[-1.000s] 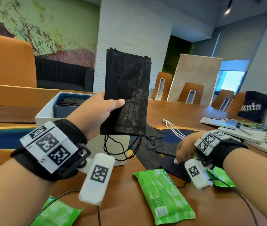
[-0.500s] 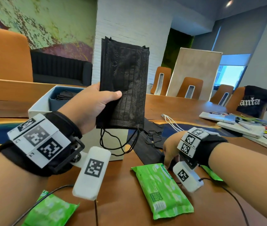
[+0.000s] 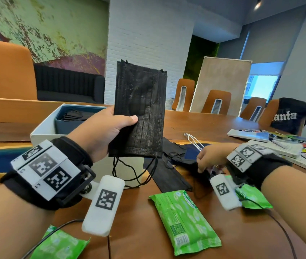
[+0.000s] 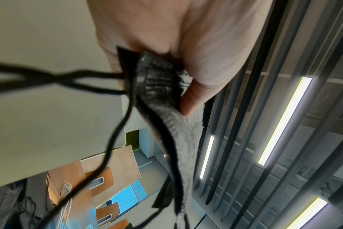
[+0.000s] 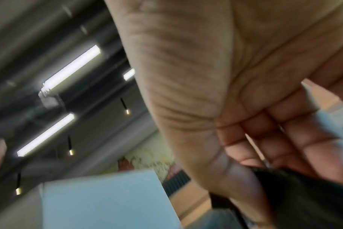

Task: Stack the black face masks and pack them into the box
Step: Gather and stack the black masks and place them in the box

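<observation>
Warm brown wood is filling the foreground, a long meeting table (image 3: 213,126) with orange chairs lined up behind it. Front and centre, the stack of masks (image 3: 141,111) is standing on end, long axis upright, thumb pinching it from the front and fingers behind as the left hand (image 3: 100,133) is gripping it just in front of the box (image 3: 42,131). Thin pleated black fabric, soft and floppy, with elastic ear loops (image 3: 129,171) dangling limp below the lower edge; the left wrist view is showing several layers edge-on in that pinch (image 4: 161,86).

To the right of the stack and lower, the right hand (image 3: 210,157) is closing on a dark mask (image 3: 200,167) at the table, fingers curled round it; the right wrist view is blurred but shows black material under the fingertips (image 5: 284,182). More loose masks (image 3: 167,174) are lying flat between stack and right hand, one long strip angling toward the stack.

So the right hand is the nearer one for the loose masks, and the coming move looks like a lift up and leftward to the stack. The box is sitting just behind the stack, white card outside, blue liner inside, black masks already in it. Glossy green wipe packets (image 3: 184,219) are lying nearer than the stack.
</observation>
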Motion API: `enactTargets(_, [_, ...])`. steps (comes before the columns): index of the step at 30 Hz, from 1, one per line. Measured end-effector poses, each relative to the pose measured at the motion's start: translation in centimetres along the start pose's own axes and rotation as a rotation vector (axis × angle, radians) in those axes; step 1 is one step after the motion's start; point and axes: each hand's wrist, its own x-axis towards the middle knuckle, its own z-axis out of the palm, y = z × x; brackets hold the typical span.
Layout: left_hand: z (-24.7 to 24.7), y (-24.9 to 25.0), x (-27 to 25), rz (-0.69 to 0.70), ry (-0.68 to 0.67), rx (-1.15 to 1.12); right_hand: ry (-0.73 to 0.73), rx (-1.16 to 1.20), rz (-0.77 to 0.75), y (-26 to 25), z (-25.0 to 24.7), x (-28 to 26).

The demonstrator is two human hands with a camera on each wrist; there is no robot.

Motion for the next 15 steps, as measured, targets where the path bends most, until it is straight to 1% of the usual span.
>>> enactTargets(5, [0.7, -0.9, 0.1, -0.083, -0.101, 0.109, 0.123, 0.359, -0.151, 1.3, -3.3, -3.6])
enactTargets(8, [1.2, -1.6, 0.2, -0.118, -0.107, 0.117, 0.186, 0.509, -0.286, 0.7, -4.1, -6.2])
enactTargets(10, [1.2, -2.0, 0.2, -0.141, -0.105, 0.111, 0.258, 0.605, -0.375, 0.1, -4.2, -7.6])
enactTargets(13, [1.2, -2.3, 0.3, -0.175, -0.096, 0.097, 0.452, 0.656, -0.472, -1.1, -4.0, -9.1])
enactTargets(15, [1.2, -2.6, 0.4, -0.191, -0.092, 0.079, 0.603, 0.609, -0.538, -2.0, -3.7, -9.7])
